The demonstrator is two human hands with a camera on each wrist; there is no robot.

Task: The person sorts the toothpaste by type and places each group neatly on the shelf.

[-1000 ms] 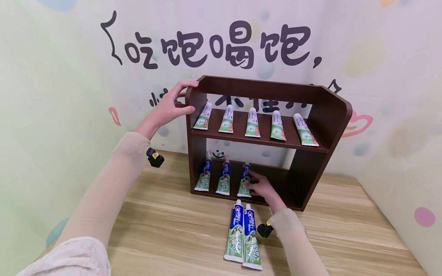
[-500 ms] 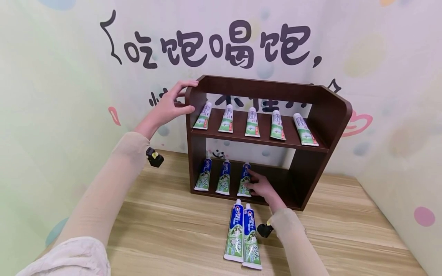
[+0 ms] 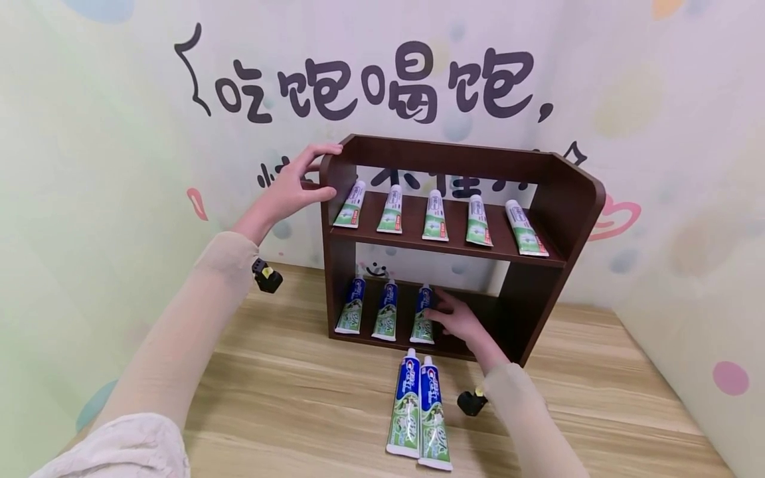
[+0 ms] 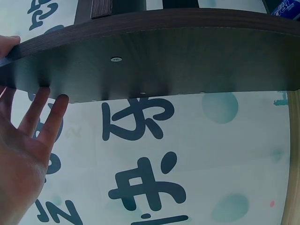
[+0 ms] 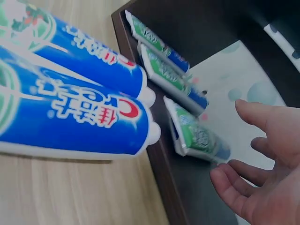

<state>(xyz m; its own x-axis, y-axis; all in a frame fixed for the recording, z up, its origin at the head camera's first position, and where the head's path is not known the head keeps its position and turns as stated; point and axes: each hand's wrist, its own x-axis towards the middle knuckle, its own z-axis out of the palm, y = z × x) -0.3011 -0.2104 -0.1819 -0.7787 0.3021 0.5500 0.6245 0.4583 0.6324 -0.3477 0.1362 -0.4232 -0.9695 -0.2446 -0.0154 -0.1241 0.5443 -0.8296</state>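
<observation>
My left hand [image 3: 287, 192] grips the upper front corner of the left side panel of a dark brown two-tier shelf [image 3: 454, 149]. In the left wrist view its fingers [image 4: 56, 117] lie along the panel's outer face. On the lower tier, my right hand [image 3: 459, 322] is just right of the third blue-and-green toothpaste tube [image 3: 422, 318]. The right wrist view shows that hand [image 5: 276, 159] with fingers spread, holding nothing, close to the tube's cap end. Two more toothpaste tubes [image 3: 406, 405] lie side by side on the table before the shelf.
Several white-and-green toothpaste tubes [image 3: 435, 216] lie spaced along the upper tier. Two blue-and-green tubes [image 3: 352, 305] lie at the lower tier's left. The wooden table [image 3: 287, 398] meets a printed backdrop [image 3: 269, 40] behind the shelf.
My right hand has come off the third tube on the lower tier and shifted slightly right. The left hand stays on the shelf; the view has tilted slightly.
</observation>
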